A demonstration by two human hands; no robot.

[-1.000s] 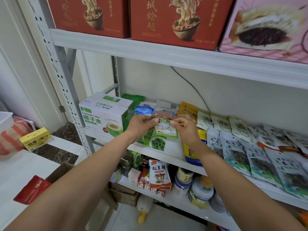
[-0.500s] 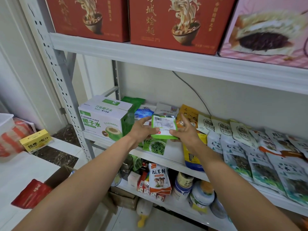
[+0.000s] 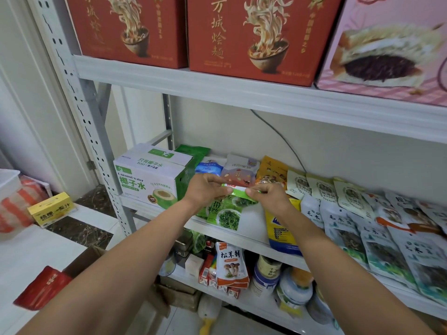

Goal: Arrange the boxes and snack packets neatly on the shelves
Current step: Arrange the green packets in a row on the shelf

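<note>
Both hands hold one small green snack packet (image 3: 238, 192) above the middle shelf (image 3: 251, 240). My left hand (image 3: 205, 189) pinches its left end and my right hand (image 3: 268, 195) pinches its right end; the packet lies nearly flat, edge toward me. Under it lie green seaweed packets (image 3: 226, 215). A white and green coconut water box (image 3: 150, 177) stands at the shelf's left end. Behind the hands are a blue packet (image 3: 209, 168), a nut packet (image 3: 238, 172) and an orange packet (image 3: 272, 169).
Rows of white and green packets (image 3: 377, 235) fill the shelf's right. Two red noodle boxes (image 3: 254, 37) and a pink cake box (image 3: 387, 49) sit on the top shelf. A mushroom packet (image 3: 231, 264) and jars (image 3: 292, 288) fill the lower shelf. A yellow box (image 3: 52, 209) lies at left.
The green packet was lifted from the pile and held upright with its label toward me, then tipped down flat. Both hands stayed on it and drew slightly toward me.
</note>
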